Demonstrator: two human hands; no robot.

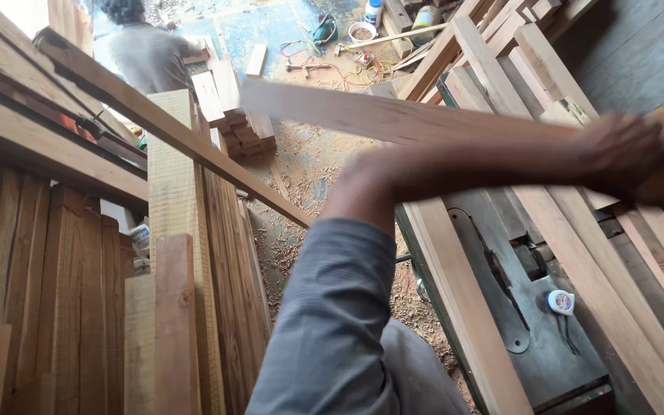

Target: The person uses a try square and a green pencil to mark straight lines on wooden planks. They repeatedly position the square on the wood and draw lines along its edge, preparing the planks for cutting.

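Clearly blurred, one of the hands, the left going by its sleeve, grips a long plank held above the saw tabletop; right hand unseen; tape measure lies there

My arm in the grey sleeve stretches far right, elbow bent near me, forearm bare and blurred; my hand lies palm-down, fingers spread. Which hand, I can't tell.
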